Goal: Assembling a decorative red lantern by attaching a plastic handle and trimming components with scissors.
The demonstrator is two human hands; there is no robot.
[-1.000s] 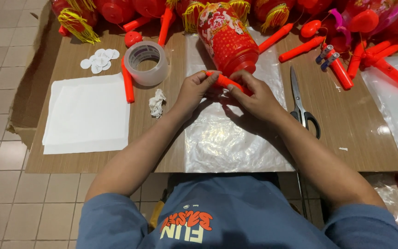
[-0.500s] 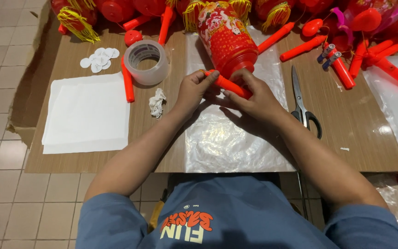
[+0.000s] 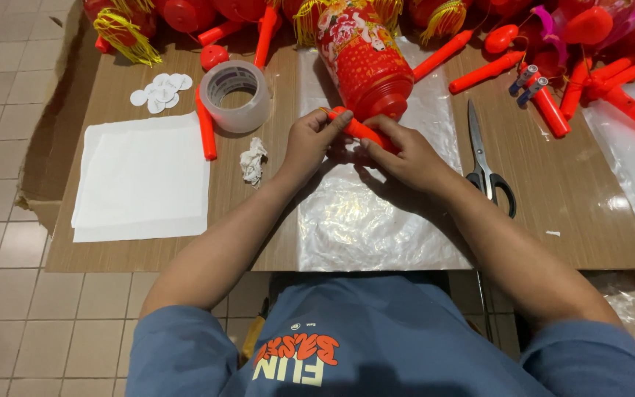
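Head view shows both hands meeting over a clear plastic sheet (image 3: 376, 228) on the wooden table (image 3: 259, 220): the left hand (image 3: 310, 143) pinches the near end of a red plastic stick (image 3: 354, 126) between thumb and fingertips, and the right hand (image 3: 406, 154) is closed around the rest of it. The stick lies just in front of a red cylindrical lantern (image 3: 365, 62) lying on its side, its base almost touching the knuckles. Left of the hands are a crumpled white scrap (image 3: 253, 160), a roll of clear tape (image 3: 237, 95), another red stick (image 3: 206, 132) and a stack of white paper (image 3: 141, 176); scissors (image 3: 486, 162) lie to the right.
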